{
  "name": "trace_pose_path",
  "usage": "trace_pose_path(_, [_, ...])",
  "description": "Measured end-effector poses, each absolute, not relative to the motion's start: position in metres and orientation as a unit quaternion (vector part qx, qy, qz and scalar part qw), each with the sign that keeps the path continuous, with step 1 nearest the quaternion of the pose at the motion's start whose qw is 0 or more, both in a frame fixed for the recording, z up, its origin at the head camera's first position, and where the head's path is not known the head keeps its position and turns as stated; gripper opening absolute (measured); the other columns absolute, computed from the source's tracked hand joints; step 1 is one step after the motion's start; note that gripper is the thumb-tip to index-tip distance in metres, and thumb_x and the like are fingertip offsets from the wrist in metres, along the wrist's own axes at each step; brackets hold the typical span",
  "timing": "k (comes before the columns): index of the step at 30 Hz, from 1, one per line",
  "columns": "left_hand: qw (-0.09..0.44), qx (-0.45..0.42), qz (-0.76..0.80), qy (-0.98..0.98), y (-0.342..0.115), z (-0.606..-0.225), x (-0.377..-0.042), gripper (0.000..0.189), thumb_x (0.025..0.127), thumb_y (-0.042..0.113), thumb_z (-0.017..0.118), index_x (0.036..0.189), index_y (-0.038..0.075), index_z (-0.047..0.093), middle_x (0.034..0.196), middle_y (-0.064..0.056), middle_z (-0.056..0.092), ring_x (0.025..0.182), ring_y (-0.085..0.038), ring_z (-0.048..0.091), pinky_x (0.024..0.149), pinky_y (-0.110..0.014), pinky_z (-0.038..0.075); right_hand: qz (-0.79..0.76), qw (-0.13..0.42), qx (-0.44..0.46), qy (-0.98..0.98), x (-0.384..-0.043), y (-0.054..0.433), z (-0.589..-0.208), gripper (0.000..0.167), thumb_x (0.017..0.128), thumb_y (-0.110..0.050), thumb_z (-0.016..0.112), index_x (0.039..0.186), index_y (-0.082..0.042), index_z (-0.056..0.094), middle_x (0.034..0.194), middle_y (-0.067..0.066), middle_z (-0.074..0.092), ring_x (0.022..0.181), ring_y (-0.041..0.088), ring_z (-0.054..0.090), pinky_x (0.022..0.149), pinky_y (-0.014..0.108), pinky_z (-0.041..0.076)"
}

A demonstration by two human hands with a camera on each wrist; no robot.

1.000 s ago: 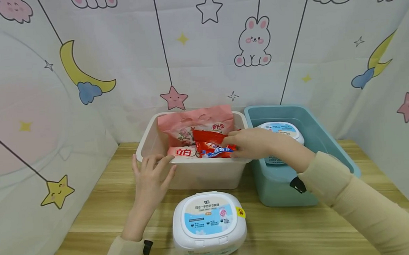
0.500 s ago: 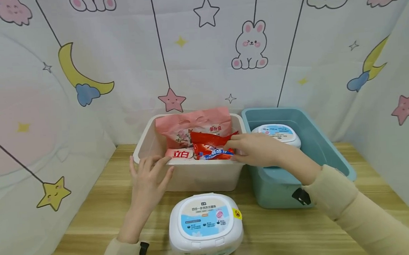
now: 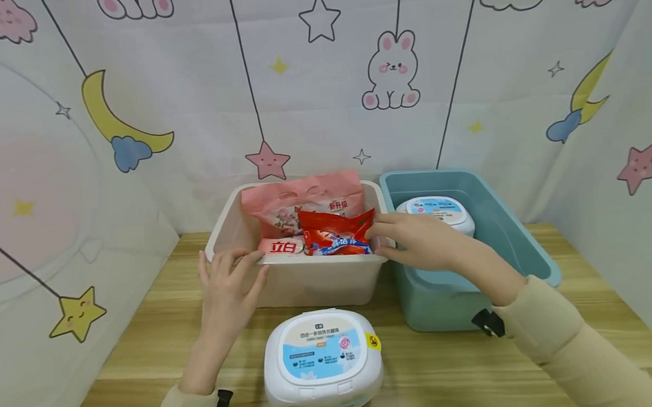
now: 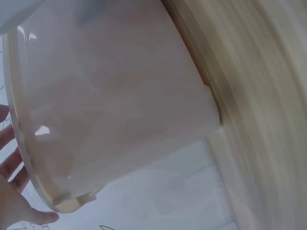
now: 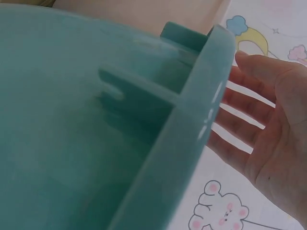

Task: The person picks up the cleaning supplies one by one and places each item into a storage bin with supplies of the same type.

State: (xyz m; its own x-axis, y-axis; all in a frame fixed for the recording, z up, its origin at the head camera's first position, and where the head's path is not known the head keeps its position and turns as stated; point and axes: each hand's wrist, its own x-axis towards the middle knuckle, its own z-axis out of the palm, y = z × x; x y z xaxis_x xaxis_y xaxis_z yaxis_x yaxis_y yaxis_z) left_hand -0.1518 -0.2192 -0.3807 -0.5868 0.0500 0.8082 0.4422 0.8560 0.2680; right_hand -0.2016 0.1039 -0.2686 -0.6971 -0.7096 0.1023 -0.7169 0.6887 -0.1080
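Observation:
My left hand [image 3: 228,290] rests at the front left corner of a white bin [image 3: 313,283], its fingers loosely spread over the rim. Inside the bin, a red bag [image 3: 335,233] with blue and white lettering lies at the front right. To its left is a pink and white pack [image 3: 282,248], and behind both stands a taller pink bag [image 3: 304,195]. My right hand [image 3: 415,239] hovers at the bin's front right corner, fingertips close to the red bag's right edge. In the right wrist view its fingers are spread apart and hold nothing.
A teal bin [image 3: 445,310] stands right of the white one, with a white lidded tub [image 3: 438,211] inside, partly behind my right forearm. A similar white tub [image 3: 323,364] sits on the wooden table [image 3: 448,374] in front. A patterned curtain [image 3: 322,106] hangs behind.
My right hand has drawn back to the right from the red bag, whose right corner now shows. My left hand stays at the rim. The head view has shifted slightly.

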Motion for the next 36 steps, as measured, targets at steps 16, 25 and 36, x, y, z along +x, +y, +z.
trace_pose_path(16, [0.443, -0.153, -0.216, -0.857, -0.214, -0.377, -0.147, 0.024, 0.079, 0.012, 0.075, 0.102, 0.008, 0.070, 0.102, -0.013, 0.061, 0.104, -0.034, 0.053, 0.110, -0.072, 0.012, 0.112, 0.083, 0.376, -0.916, -0.189, 0.126, -0.279, 0.035, 0.090, -0.030, 0.066, 0.124, -0.022, 0.062, 0.114, -0.004, 0.066, 0.100, 0.012, 0.062, 0.085, 0.035, 0.056])
trace_pose_path(25, [0.440, -0.162, -0.214, -0.857, -0.214, -0.376, -0.143, 0.024, 0.079, 0.012, 0.075, 0.102, 0.009, 0.070, 0.102, -0.012, 0.061, 0.105, -0.034, 0.053, 0.110, -0.072, 0.012, 0.129, 0.110, 0.370, -0.913, -0.182, 0.137, -0.287, 0.035, 0.091, -0.030, 0.065, 0.124, -0.021, 0.062, 0.116, -0.003, 0.065, 0.105, 0.015, 0.063, 0.088, 0.037, 0.055])
trace_pose_path(36, [0.448, -0.168, -0.210, -0.853, -0.214, -0.377, -0.140, 0.024, 0.079, 0.011, 0.074, 0.103, 0.010, 0.070, 0.102, -0.011, 0.062, 0.103, -0.034, 0.053, 0.110, -0.072, 0.013, 0.150, 0.158, 0.364, -0.906, -0.174, 0.148, -0.293, 0.032, 0.091, -0.026, 0.065, 0.122, -0.017, 0.063, 0.119, -0.003, 0.065, 0.113, 0.018, 0.061, 0.093, 0.042, 0.053])
